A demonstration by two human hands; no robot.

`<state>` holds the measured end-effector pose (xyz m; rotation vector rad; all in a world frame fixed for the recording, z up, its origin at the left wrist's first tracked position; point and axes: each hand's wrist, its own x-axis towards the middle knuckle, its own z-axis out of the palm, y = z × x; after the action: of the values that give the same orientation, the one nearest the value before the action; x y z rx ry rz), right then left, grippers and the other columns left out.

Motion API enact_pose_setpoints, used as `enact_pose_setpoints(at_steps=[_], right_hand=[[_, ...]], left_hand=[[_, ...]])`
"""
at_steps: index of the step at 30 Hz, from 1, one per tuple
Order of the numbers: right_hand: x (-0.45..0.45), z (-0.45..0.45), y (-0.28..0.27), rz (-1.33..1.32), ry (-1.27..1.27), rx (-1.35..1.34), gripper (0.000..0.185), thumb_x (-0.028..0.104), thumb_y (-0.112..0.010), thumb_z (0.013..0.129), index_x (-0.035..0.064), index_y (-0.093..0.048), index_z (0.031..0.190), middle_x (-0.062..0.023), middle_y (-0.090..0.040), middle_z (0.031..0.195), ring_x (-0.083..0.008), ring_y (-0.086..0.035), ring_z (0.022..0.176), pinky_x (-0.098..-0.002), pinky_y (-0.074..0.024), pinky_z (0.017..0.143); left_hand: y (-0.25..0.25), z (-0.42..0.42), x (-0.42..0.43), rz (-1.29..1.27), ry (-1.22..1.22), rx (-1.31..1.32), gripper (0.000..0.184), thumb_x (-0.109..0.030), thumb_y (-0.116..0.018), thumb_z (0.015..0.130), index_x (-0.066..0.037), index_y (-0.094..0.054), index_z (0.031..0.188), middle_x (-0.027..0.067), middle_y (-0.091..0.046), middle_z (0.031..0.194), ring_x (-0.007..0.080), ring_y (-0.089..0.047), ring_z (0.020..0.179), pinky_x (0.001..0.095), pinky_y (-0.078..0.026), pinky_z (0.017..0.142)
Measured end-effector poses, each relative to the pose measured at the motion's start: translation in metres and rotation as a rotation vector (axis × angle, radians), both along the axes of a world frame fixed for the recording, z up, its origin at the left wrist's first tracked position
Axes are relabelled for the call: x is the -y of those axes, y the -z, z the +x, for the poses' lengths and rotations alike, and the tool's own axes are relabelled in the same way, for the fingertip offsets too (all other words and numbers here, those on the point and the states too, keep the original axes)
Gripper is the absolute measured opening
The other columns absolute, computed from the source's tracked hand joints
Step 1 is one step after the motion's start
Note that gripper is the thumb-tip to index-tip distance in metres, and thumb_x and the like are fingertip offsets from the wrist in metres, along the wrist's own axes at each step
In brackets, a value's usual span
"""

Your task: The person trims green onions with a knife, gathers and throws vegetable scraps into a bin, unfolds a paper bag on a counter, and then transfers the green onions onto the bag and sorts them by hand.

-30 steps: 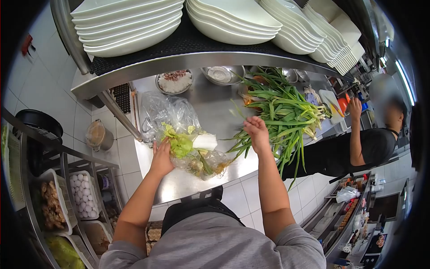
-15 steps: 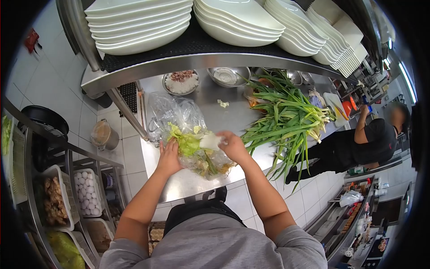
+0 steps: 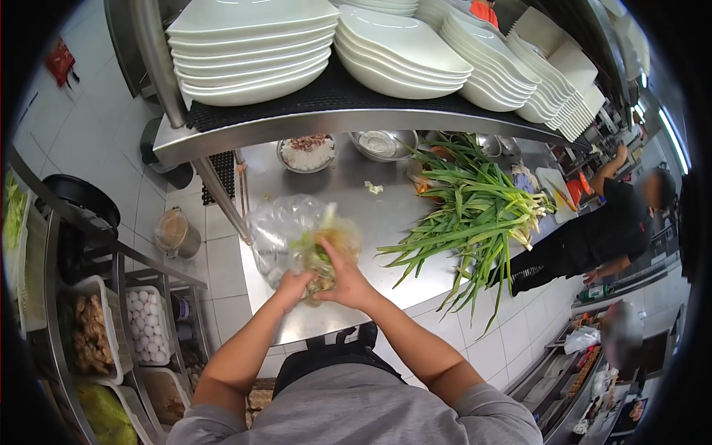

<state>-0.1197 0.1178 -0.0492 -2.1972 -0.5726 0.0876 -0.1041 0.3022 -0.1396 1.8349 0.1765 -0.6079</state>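
A clear plastic bag (image 3: pixel 278 222) with leafy greens (image 3: pixel 302 243) and brownish scraps lies bunched on the left part of the steel table. My left hand (image 3: pixel 292 289) is closed on the bag's near edge. Close beside it, my right hand (image 3: pixel 345 278) wraps round the bag's right side, its thumb across the greens. The two hands squeeze the bundle between them, and motion blurs its contents. To the right lies a big pile of green onions (image 3: pixel 475 200), apart from both hands. A small pale scrap (image 3: pixel 373 188) rests on the table between.
White plates (image 3: pixel 252 52) stand stacked on a shelf above the steel table (image 3: pixel 356 185). Beneath it are a bowl of white and reddish food (image 3: pixel 308 156) and a metal bowl (image 3: pixel 382 144). Crates of eggs (image 3: pixel 147 326) and ginger (image 3: pixel 93 334) line the left. A co-worker (image 3: pixel 619 215) stands right.
My right hand has come left and down onto the bag; the white piece it held is out of sight. The bag and greens are now bunched together. The co-worker's arm has risen.
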Motion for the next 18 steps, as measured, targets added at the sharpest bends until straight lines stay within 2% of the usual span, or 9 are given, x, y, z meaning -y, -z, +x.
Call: enact_pose_setpoints(at_steps=[2,4,6,8,10,11,14,15,18], right_hand=[[-0.009,0.017,0.014,-0.058,-0.056,-0.011,0.115,0.030,-0.089,0.058,0.0054,-0.023,0.149,-0.0274,-0.041,0.142,-0.0399,-0.038,0.134,-0.0461,-0.0294,0.111],[-0.017,0.032,0.015,-0.219,-0.132,-0.198,0.115,0.041,-0.088,0.056,0.0045,-0.027,0.147,-0.0291,-0.047,0.136,-0.0417,-0.046,0.127,-0.0449,-0.0339,0.108],[-0.024,0.045,0.014,-0.294,-0.125,-0.273,0.112,0.049,-0.085,0.056,0.0040,-0.033,0.144,-0.0289,-0.052,0.131,-0.0419,-0.051,0.121,-0.0432,-0.0385,0.104],[-0.034,0.053,0.011,-0.439,-0.183,-0.268,0.108,0.049,-0.084,0.057,0.0032,-0.035,0.142,-0.0263,-0.056,0.126,-0.0398,-0.054,0.118,-0.0429,-0.0417,0.101],[-0.050,0.059,0.001,-0.480,-0.175,-0.254,0.099,0.048,-0.083,0.059,0.0020,-0.039,0.135,-0.0229,-0.061,0.119,-0.0371,-0.057,0.114,-0.0444,-0.0436,0.097],[-0.056,0.062,-0.002,-0.522,-0.185,-0.241,0.090,0.047,-0.082,0.061,0.0008,-0.044,0.127,-0.0195,-0.066,0.113,-0.0344,-0.061,0.109,-0.0458,-0.0454,0.094],[-0.067,0.079,0.004,-0.532,-0.108,-0.291,0.076,0.041,-0.078,0.069,0.0008,-0.048,0.126,-0.0181,-0.068,0.106,-0.0332,-0.063,0.104,-0.0444,-0.0474,0.091],[-0.063,0.086,0.002,-0.521,-0.098,-0.284,0.076,0.041,-0.078,0.069,0.0008,-0.048,0.126,-0.0181,-0.068,0.106,-0.0332,-0.063,0.104,-0.0444,-0.0474,0.091],[-0.023,0.106,0.004,-0.002,0.109,-0.165,0.064,0.036,-0.074,0.074,-0.0005,-0.055,0.124,-0.0212,-0.067,0.108,-0.0353,-0.062,0.106,-0.0426,-0.0485,0.090]], left_hand=[[0.002,-0.012,-0.012,-0.587,-0.239,-0.427,0.050,-0.030,-0.062,0.085,0.000,-0.056,0.124,0.0152,-0.066,0.110,0.0324,-0.066,0.096,0.0453,-0.054,0.082],[-0.003,-0.015,-0.024,-0.672,-0.179,-0.463,0.057,-0.032,-0.062,0.088,0.001,-0.048,0.133,0.0139,-0.061,0.121,0.0309,-0.062,0.106,0.0465,-0.052,0.087],[-0.022,-0.026,-0.025,-0.571,-0.341,-0.341,0.068,-0.039,-0.064,0.088,-0.001,-0.039,0.139,0.0155,-0.053,0.130,0.0269,-0.061,0.109,0.0425,-0.054,0.086],[-0.045,-0.053,-0.022,-0.360,-0.399,-0.224,0.088,-0.042,-0.069,0.083,-0.002,-0.023,0.148,0.0216,-0.037,0.145,0.0347,-0.048,0.127,0.0476,-0.046,0.099],[-0.065,-0.079,-0.024,0.470,-0.110,0.755,0.107,-0.042,-0.077,0.075,-0.004,-0.014,0.151,0.0269,-0.026,0.150,0.0403,-0.032,0.138,0.0554,-0.029,0.110],[-0.072,-0.087,-0.022,0.701,0.062,0.771,0.117,-0.043,-0.084,0.065,-0.003,-0.015,0.151,0.0276,-0.024,0.151,0.0408,-0.023,0.142,0.0581,-0.013,0.114],[-0.037,-0.070,-0.020,0.802,0.203,0.695,0.120,-0.047,-0.084,0.063,-0.003,-0.014,0.151,0.0247,-0.025,0.152,0.0404,-0.024,0.141,0.0609,-0.009,0.114],[-0.037,-0.057,-0.023,0.778,0.179,0.675,0.112,-0.049,-0.083,0.063,-0.002,-0.026,0.148,0.0224,-0.039,0.145,0.0388,-0.031,0.137,0.0587,-0.008,0.115],[-0.032,-0.033,-0.032,0.681,0.158,0.583,0.097,-0.048,-0.081,0.065,0.000,-0.042,0.139,0.0209,-0.053,0.131,0.0383,-0.040,0.130,0.0575,-0.009,0.115]])
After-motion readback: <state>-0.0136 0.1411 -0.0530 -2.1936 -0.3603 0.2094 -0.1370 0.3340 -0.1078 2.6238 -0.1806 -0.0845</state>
